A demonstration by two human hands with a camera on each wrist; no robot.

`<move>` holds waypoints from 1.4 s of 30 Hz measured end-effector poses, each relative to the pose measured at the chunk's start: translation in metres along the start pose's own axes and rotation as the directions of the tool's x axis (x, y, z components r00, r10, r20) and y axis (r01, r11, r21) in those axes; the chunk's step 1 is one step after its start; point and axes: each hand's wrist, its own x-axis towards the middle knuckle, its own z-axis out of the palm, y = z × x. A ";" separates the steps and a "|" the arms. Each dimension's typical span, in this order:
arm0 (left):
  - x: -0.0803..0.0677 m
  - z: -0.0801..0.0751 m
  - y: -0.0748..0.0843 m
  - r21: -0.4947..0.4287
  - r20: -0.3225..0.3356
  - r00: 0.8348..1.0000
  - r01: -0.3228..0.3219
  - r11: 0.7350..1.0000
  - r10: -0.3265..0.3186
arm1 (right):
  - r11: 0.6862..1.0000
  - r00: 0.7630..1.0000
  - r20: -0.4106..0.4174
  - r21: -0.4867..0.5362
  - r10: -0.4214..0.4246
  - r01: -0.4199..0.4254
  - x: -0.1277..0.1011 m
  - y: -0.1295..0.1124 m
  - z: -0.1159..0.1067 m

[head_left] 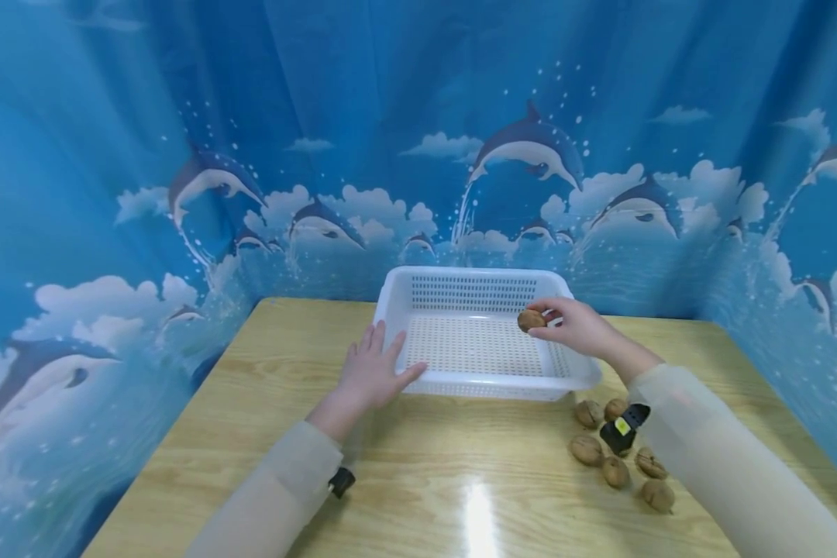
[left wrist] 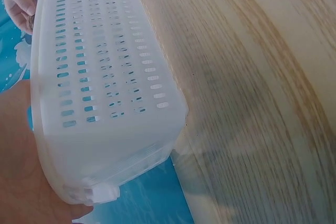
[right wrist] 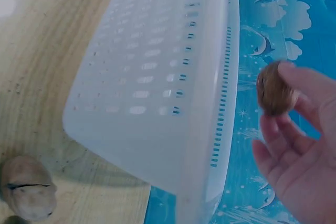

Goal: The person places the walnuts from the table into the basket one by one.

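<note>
A white perforated plastic basket stands at the back of the table, and its floor shows bare in the head view. Over its right side my right hand pinches a walnut between thumb and fingers. The right wrist view shows this brown walnut held above the level of the rim. My left hand rests with spread, straight fingers on the basket's front left corner. Several walnuts lie on the table to the basket's front right, beside my right forearm.
The wooden table runs up to a blue dolphin-print curtain behind and at the sides. A black wrist strap device hangs under my right sleeve, over the walnuts. Another small black device shows at my left sleeve.
</note>
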 end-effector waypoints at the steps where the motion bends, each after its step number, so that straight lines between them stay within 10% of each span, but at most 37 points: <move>1: 0.000 0.000 0.000 0.003 0.000 1.000 -0.001 1.000 0.001 | 1.000 1.000 0.007 0.002 0.001 -0.001 0.003 0.000 0.000; 42: -0.003 -0.001 0.003 0.024 -0.040 0.999 -0.001 1.000 0.002 | 0.996 0.991 0.129 0.071 0.045 -0.054 0.114 -0.021 0.015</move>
